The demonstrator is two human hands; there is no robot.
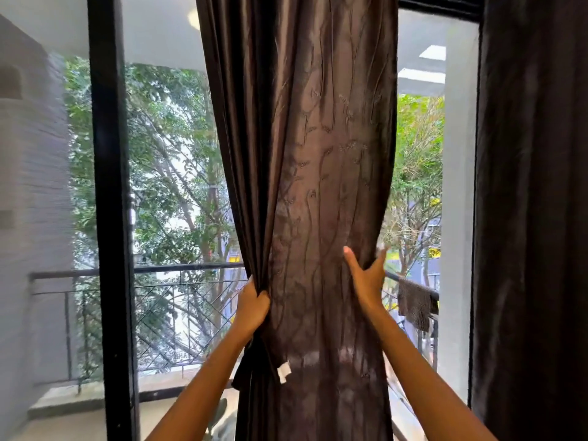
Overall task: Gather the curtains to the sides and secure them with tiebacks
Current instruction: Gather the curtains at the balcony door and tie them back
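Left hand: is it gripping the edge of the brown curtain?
Yes, the left hand has its fingers curled round the bunched left edge of the brown curtain.

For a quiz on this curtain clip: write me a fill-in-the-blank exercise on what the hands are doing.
1. The left hand grips the curtain's ____ edge.
2. The right hand rests on the curtain with its fingers ____.
3. A small ____ tag hangs below the left hand.
4. A cloth is draped over the balcony ____.

Missing words: left; spread; white; railing
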